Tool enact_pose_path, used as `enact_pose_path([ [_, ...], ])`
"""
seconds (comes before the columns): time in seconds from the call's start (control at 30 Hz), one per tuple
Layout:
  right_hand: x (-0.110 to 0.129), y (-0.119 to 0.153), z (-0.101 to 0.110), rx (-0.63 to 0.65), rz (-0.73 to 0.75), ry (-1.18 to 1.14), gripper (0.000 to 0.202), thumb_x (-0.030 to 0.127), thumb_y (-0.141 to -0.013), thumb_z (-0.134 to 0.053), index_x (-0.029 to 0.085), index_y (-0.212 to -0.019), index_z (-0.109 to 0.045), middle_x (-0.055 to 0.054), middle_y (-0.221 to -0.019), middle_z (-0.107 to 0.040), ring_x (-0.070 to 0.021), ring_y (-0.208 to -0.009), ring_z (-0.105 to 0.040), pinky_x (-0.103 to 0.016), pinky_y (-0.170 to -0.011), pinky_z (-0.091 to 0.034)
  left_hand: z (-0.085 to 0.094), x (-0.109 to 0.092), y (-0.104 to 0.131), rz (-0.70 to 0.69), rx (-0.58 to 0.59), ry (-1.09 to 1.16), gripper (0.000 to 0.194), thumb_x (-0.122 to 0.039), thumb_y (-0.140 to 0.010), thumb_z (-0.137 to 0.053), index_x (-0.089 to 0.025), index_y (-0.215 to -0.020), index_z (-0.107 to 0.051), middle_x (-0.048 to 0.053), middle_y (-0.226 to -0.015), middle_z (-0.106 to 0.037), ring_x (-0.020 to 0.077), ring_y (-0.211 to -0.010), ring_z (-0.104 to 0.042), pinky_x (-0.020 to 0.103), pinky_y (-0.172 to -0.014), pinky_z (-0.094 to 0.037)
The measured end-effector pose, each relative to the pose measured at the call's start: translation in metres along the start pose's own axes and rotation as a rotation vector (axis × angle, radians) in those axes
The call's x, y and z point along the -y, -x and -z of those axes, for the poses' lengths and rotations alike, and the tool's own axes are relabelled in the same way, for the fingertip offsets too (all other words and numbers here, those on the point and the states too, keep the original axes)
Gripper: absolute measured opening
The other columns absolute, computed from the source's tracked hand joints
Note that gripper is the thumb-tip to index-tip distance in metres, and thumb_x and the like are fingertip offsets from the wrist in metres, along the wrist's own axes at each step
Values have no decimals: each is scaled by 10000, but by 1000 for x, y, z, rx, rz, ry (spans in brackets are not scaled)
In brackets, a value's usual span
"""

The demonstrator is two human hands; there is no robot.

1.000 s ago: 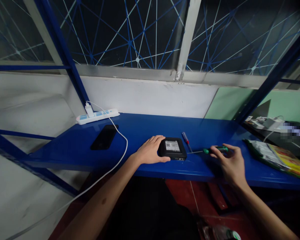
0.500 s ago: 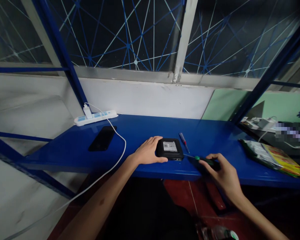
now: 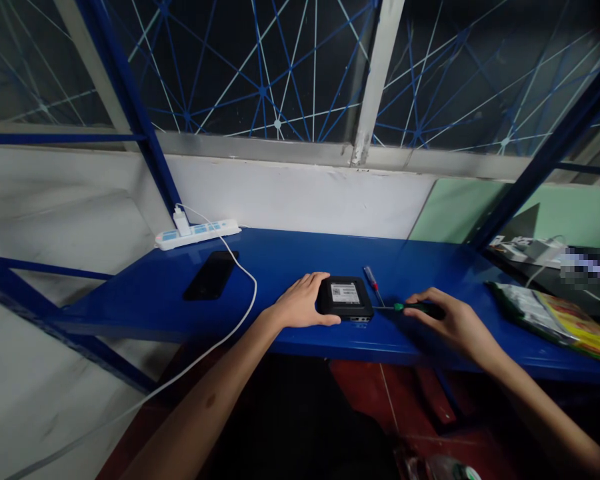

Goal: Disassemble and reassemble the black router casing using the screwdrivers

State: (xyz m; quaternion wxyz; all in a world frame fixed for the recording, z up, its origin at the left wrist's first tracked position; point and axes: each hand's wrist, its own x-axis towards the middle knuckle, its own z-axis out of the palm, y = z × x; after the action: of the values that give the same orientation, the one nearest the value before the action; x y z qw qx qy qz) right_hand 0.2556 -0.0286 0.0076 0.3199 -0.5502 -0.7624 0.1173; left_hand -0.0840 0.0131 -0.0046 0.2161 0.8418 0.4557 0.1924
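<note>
A black box with a white label (image 3: 345, 293) lies flat on the blue table (image 3: 300, 257). My left hand (image 3: 304, 301) grips its left side, thumb along the front edge. My right hand (image 3: 447, 315) is closed around the dark handle of a green-collared screwdriver (image 3: 399, 307). The shaft points left, level, with its tip at or very near the box's right side; whether they touch is hard to tell. A smaller screwdriver with a clear and red handle (image 3: 373, 281) lies just behind that shaft.
A black phone (image 3: 211, 275) and a white power strip (image 3: 200, 233) are at the left. A white cable (image 3: 253, 293) curves over the table's front edge. At the right lies a colourful packet (image 3: 560, 320). A blue post (image 3: 150, 147) rises at the back left.
My right hand has risen slightly and the screwdriver it holds now lies more level. My left hand still holds the box. The whole view has shifted a little.
</note>
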Motion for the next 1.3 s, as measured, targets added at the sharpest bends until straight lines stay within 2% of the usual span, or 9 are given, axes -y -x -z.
enact_pose_path([
  [0.1,2,-2,1,11,7,21,371,606,-834,-646,250,-923,-706,-49,-962,-747,-244,-872,-722,-327,-755,-539,0,1,0,15,4,4,1082,-701,-661,-747,-209,-1511,-293,175,-1469,-443,409,-1332,-450,547,-1076,-390],
  [0.3,3,-5,3,11,25,46,366,593,-837,-644,241,-917,-705,-61,-966,-749,-244,-860,-724,-322,-734,-543,-3,4,-2,44,14,11,1236,-712,-644,-750,-209,-1576,-113,193,-1552,-358,425,-1407,-369,565,-1105,-365],
  [0.43,3,-7,4,17,45,57,348,576,-839,-651,241,-914,-705,-54,-958,-749,-235,-857,-726,-320,-769,-545,-3,4,-4,59,31,30,1283,-693,-623,-773,-220,-1583,-67,185,-1577,-326,418,-1435,-336,560,-1126,-349],
  [1.03,5,-10,7,45,73,99,339,575,-851,-636,248,-914,-706,-59,-968,-748,-239,-830,-714,-326,-727,-541,6,0,-11,78,140,62,1379,-689,-582,-790,-210,-1590,20,225,-1583,-293,459,-1469,-247,610,-1108,-344],
  [1.2,10,-13,9,56,126,122,315,552,-866,-632,251,-923,-705,-48,-950,-729,-219,-802,-705,-315,-706,-532,9,0,-14,67,153,63,1395,-685,-545,-810,-191,-1590,-29,237,-1570,-323,478,-1468,-237,630,-1092,-348],
  [1.3,17,-14,11,56,156,140,309,541,-891,-611,250,-940,-703,-53,-958,-715,-214,-794,-700,-322,-724,-531,7,-1,-12,68,138,59,1371,-681,-561,-805,-180,-1589,-49,236,-1596,-275,470,-1479,-215,615,-1113,-334],
])
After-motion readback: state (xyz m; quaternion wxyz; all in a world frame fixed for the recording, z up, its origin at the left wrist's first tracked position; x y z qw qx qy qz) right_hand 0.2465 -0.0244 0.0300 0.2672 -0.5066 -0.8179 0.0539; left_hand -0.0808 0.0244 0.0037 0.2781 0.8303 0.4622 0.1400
